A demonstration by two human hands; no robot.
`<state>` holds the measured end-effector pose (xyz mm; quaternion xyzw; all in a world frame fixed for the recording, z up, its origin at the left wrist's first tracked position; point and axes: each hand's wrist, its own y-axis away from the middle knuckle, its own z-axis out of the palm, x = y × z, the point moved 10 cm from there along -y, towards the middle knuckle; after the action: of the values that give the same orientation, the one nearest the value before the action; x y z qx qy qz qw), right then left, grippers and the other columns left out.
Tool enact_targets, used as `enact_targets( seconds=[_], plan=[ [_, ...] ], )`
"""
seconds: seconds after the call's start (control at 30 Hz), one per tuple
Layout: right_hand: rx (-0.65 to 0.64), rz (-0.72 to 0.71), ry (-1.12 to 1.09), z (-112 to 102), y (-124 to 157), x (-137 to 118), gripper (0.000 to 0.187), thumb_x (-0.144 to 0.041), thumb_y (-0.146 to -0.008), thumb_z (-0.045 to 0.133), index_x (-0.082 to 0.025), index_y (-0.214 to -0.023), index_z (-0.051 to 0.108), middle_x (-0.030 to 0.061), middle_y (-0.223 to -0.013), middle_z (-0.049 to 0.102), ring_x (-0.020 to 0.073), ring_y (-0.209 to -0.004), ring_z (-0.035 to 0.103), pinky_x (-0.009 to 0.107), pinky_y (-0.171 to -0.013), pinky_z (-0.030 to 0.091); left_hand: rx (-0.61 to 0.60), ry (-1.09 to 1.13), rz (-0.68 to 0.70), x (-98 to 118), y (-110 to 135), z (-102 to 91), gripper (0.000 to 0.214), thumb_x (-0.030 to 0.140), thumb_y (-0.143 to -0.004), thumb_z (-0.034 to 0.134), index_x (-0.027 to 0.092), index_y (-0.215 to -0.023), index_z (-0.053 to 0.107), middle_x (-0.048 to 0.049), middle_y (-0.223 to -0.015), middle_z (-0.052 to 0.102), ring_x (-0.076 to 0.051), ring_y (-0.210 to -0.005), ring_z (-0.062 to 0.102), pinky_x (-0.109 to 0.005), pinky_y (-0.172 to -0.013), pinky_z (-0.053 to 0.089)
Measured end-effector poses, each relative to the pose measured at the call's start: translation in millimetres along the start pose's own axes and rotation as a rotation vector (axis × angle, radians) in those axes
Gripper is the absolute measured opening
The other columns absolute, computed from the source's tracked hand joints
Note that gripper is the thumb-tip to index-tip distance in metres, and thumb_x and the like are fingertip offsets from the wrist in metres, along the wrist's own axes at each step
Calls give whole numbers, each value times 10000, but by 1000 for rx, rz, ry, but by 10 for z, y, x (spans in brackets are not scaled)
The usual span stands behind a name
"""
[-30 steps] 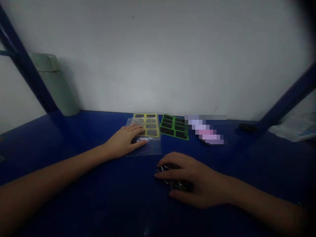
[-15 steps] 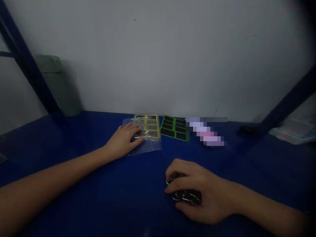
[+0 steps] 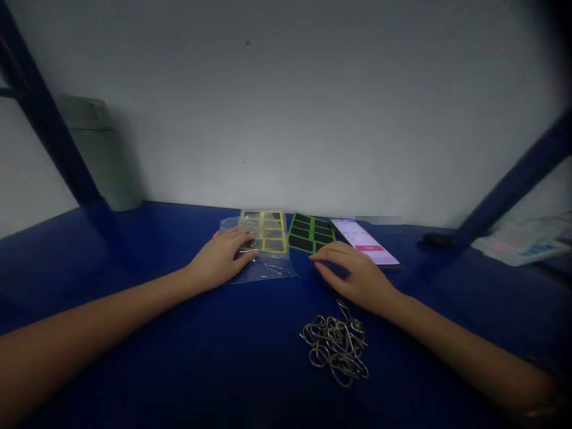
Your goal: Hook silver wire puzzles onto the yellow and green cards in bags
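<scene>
My left hand (image 3: 223, 253) lies flat, fingers stretched, on a clear plastic bag (image 3: 263, 269). A few shiny metal pieces show through the bag. Beneath or inside it is a yellow-edged sheet of dark labels (image 3: 273, 233); I cannot tell which. My right hand (image 3: 357, 271) hovers by the near edge of a green-edged label sheet (image 3: 304, 232), thumb and index finger extended with a gap between them and nothing visible in them. Below it, a tangled heap of metal S-shaped hooks (image 3: 336, 345) rests on the blue table.
A phone (image 3: 369, 243) with a lit screen lies behind my right hand. Farther right are a small dark object (image 3: 439, 239) and a white plastic package (image 3: 521, 244). A grey-green cylindrical container (image 3: 105, 155) stands at back left, beside a blue post (image 3: 49, 113). The wall closes off the back.
My right hand has let go of the hooks and moved up and away towards the green-edged sheet. The heap now lies uncovered. My left hand stays on the bag.
</scene>
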<state>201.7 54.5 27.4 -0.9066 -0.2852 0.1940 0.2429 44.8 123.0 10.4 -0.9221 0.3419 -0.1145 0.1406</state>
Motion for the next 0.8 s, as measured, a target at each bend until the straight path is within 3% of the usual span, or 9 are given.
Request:
enact_targets(
  seconds=[0.13, 0.3, 0.5, 0.63, 0.8],
  plan=[
    [-60, -12, 189, 184, -171, 16, 210, -193, -777, 464, -188, -934, 604, 67, -894, 616, 196, -852, 548, 352, -742, 445, -7, -73, -63, -117, 22, 2, 350, 415, -863, 334, 220, -1130, 448, -79, -1237, 458, -272, -1160, 382, -545, -918, 280],
    [-66, 15, 207, 353, -500, 41, 212, -203, -754, 479, -189, -900, 632, 92, -910, 625, 230, -873, 547, 390, -766, 422, 11, -90, -87, -190, 43, -1, 304, 393, -862, 347, 226, -1091, 456, -65, -1189, 495, -257, -1134, 411, -492, -911, 325],
    [-54, 97, 118, 572, -695, 188, 370, -81, -712, 434, -199, -1014, 611, 83, -960, 637, 218, -937, 549, 369, -804, 427, 12, -92, -78, -199, 54, -9, 295, 392, -864, 341, 227, -1080, 453, -53, -1145, 526, -241, -1070, 469, -467, -900, 342],
    [-4, 196, 34, 597, -698, 374, 422, -88, -697, 448, -170, -1093, 568, 100, -1047, 614, 244, -960, 555, 413, -825, 431, 10, -93, -80, -212, 46, -4, 321, 401, -861, 341, 211, -1095, 451, -68, -1162, 517, -258, -1082, 459, -483, -899, 334],
    [40, 254, -144, 611, -723, 553, 421, -108, -683, 476, -205, -1081, 573, 51, -1073, 608, 218, -1007, 547, 404, -890, 410, 2, -82, -59, -182, 39, 5, 331, 404, -862, 335, 214, -1109, 444, -66, -1172, 513, -251, -1065, 476, -479, -895, 339]
  ],
)
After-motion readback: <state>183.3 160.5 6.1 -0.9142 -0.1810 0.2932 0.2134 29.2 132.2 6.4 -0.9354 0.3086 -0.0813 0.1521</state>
